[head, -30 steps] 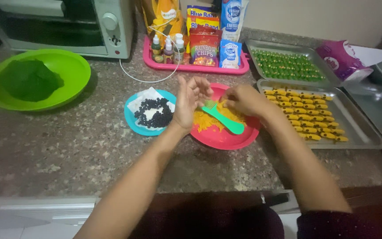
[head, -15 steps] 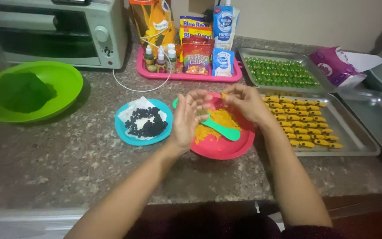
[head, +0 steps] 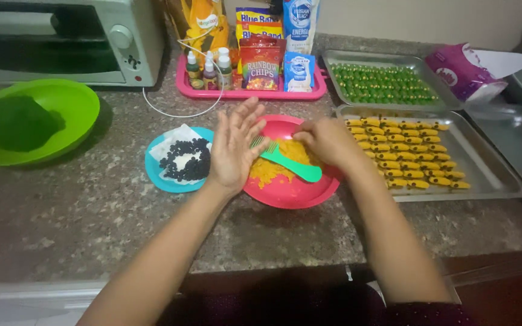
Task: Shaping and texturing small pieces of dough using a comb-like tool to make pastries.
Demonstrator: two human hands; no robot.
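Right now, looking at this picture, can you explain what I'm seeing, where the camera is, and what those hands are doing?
The camera sits on a person's head and looks down at a stone counter. The two bare arms are that person's own. The left hand is held open, fingers spread, above the edge of a red plate of orange dough. The right hand is curled over the same plate; whether it holds anything is hard to tell. A green fork lies on the plate. Nearby are a blue plate of dark chips, a green bowl, two trays of shaped pieces, yellow and green, and a toaster oven.
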